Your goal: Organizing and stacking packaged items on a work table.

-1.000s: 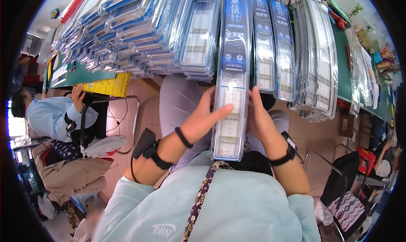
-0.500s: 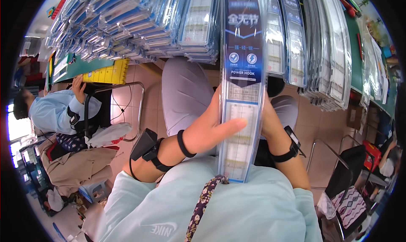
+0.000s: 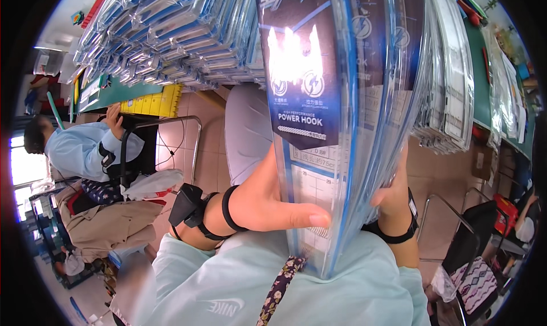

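Upright in front of my chest is a stack of long clear plastic hook packs (image 3: 307, 178), with blue-and-black header cards and light cards with thin lines below. My left hand (image 3: 259, 203) grips the stack's left side, its thumb lying across the front pack. On the opposite side my right hand (image 3: 395, 192) holds the stack, its fingers partly hidden behind the plastic. The packs fan out slightly toward the right, and glare whitens part of the front header.
Large piles of similar packs (image 3: 165, 38) crowd the table at the far left, with another row (image 3: 447, 81) to the right. A yellow tray (image 3: 154, 101) lies on the green tabletop. A co-worker in light blue (image 3: 85, 146) sits at left; an empty black chair (image 3: 464, 235) stands at right.
A single front pack was seen between my hands; now a thicker, fanned stack shows there, closer to me and tilted. My right hand has shifted to the right.
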Tool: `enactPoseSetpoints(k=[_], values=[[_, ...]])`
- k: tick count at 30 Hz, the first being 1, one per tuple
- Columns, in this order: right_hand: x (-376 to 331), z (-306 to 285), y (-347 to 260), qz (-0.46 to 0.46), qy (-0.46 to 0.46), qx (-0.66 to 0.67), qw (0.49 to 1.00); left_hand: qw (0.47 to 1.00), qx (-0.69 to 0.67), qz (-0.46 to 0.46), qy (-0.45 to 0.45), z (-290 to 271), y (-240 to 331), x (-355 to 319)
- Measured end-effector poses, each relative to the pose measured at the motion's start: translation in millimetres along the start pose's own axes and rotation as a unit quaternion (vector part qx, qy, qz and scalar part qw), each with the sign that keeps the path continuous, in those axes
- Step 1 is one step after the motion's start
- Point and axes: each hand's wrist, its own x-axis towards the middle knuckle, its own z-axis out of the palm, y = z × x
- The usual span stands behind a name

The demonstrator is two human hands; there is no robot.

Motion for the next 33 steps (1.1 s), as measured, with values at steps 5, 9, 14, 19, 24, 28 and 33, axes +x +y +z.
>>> enactPoseSetpoints(k=[5, 9, 14, 19, 24, 28, 33], values=[[-8, -2, -2, -0.011, -0.003, 0.023, 1.000, 1.000, -0.009, 0.016, -0.003, -1, -3, -7], [-19, -5, -4, -0.015, 0.007, 0.023, 1.000, 1.000, -0.014, 0.003, -0.009, 2, 1, -14], [-30, -10, -8, -0.023, 0.013, 0.052, 0.998, 0.997, -0.016, 0.032, -0.062, 5, 3, -18], [-37, -17, -12, -0.037, -0.046, 0.016, 0.998, 0.984, -0.055, 0.092, -0.144, 1, -7, -15], [-42, -25, -14, -0.053, -0.082, -0.009, 0.995, 0.983, -0.053, 0.125, -0.126, 6, -4, -15], [-49, -33, -14, -0.068, -0.109, -0.023, 0.991, 0.976, -0.024, 0.160, -0.145, 5, -4, -11], [-53, -39, -16, -0.086, -0.125, -0.035, 0.988, 0.970, -0.007, 0.171, -0.171, 2, -2, -11]])
